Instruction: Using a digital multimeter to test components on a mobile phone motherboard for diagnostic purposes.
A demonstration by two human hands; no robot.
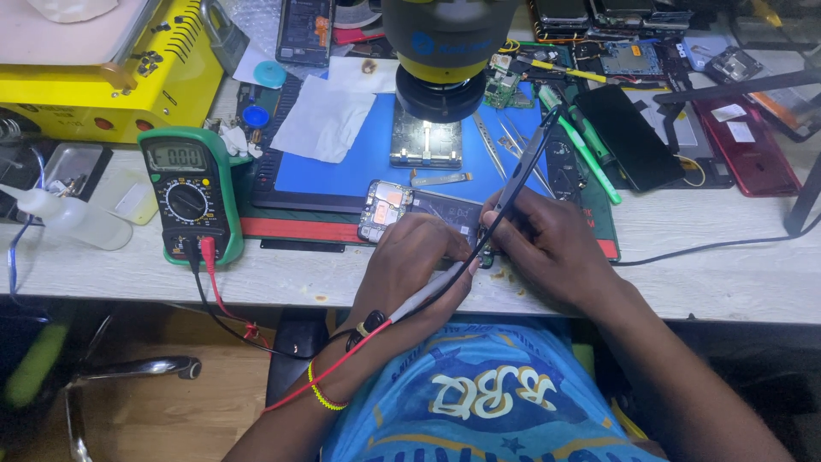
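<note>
Head view, both hands' grip (probes) on opened phone point(416, 214)

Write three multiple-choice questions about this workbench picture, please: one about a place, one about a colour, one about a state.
1. Where does the multimeter stand?
A. Left of the blue mat
B. On the blue mat
C. Right of the red phone cover

2. What colour is the big machine at the top left?
A. Green
B. Yellow
C. White

3. What is the state of the phone in front of the hands?
A. Closed, screen lit
C. Wrapped in paper
B. Opened, inner parts showing

Answers: 1 A, it stands at the mat's left edge. 2 B, its casing is yellow. 3 B, its inner parts lie bare while the left hand and the right hand hold probes beside it.
</note>
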